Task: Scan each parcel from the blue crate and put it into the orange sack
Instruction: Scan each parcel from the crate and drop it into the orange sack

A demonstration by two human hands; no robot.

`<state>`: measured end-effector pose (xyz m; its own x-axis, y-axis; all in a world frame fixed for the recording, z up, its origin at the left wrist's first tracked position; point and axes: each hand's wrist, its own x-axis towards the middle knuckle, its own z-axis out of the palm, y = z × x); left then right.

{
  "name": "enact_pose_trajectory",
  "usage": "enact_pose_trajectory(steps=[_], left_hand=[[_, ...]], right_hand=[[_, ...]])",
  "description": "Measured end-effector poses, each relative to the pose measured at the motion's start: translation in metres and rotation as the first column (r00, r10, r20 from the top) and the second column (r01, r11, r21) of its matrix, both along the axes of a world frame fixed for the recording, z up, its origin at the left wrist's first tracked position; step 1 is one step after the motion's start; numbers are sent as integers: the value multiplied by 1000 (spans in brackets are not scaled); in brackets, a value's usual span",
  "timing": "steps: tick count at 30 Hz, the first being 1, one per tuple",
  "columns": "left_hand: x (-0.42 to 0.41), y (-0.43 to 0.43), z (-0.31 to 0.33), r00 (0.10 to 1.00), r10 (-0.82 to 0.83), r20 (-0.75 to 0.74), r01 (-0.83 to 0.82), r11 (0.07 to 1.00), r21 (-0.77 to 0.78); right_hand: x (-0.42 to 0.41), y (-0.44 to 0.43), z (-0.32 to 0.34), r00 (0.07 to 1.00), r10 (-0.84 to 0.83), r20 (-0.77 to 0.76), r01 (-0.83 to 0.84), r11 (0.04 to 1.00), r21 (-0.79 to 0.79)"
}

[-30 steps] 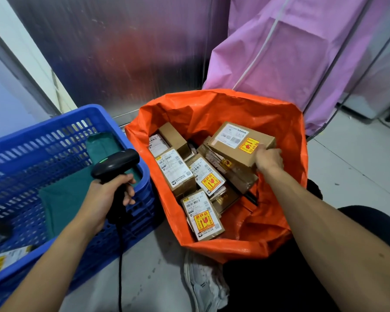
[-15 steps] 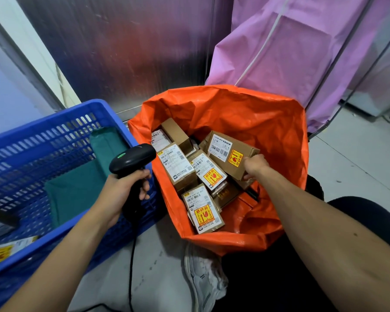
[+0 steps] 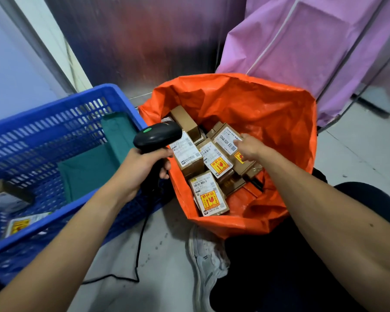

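Note:
The orange sack [image 3: 270, 118] stands open on the floor with several brown labelled parcels inside. My right hand [image 3: 250, 147] reaches into it, fingers relaxed and resting on the top parcel [image 3: 226, 138], which lies on the pile with its white barcode label up. My left hand [image 3: 144, 164] grips the handle of the black barcode scanner [image 3: 157, 136] at the sack's left rim, its head pointing over the parcels. The blue crate [image 3: 61, 102] sits at the left. It holds a parcel with a yellow sticker [image 3: 19, 224], another box [image 3: 8, 191] and a green cloth [image 3: 92, 167].
The scanner cable [image 3: 137, 255] trails over the grey floor between crate and sack. A white shoe [image 3: 208, 262] and dark trousers [image 3: 279, 278] lie just below the sack. A pink fabric cover [image 3: 313, 46] and a metal wall panel [image 3: 144, 41] stand behind.
My right hand lowered the parcel onto the pile in the sack and loosened its grip. My left hand carried the scanner rightward to the sack's rim.

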<state>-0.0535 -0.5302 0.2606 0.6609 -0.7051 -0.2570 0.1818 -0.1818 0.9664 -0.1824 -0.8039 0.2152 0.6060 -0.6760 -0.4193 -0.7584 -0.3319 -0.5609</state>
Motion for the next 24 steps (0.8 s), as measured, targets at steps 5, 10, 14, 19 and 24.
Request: enact_pose_trajectory(steps=[5,10,14,19,24], left_hand=[[-2,8,31,1000,23,-7,-23,999,-28],[-2,42,86,996,78,34,-74,992,-103],[12,88,107,982,169,87,-157,979,-128],[32,146,93,921,385,63,-380,922,-75],[60,208,111,867,475,153,-467,880,-87]], right_hand=[[27,23,49,974,215,-75,-220,973,-67],[54,55,102,923,375,-92,-386,894,-227],[69,89,135,862,492,-123,-507,827,-242],[120,142,158,760,642,-101,-635,701,-326],[166,190,159,693,719,-60,-674,616,-408]])
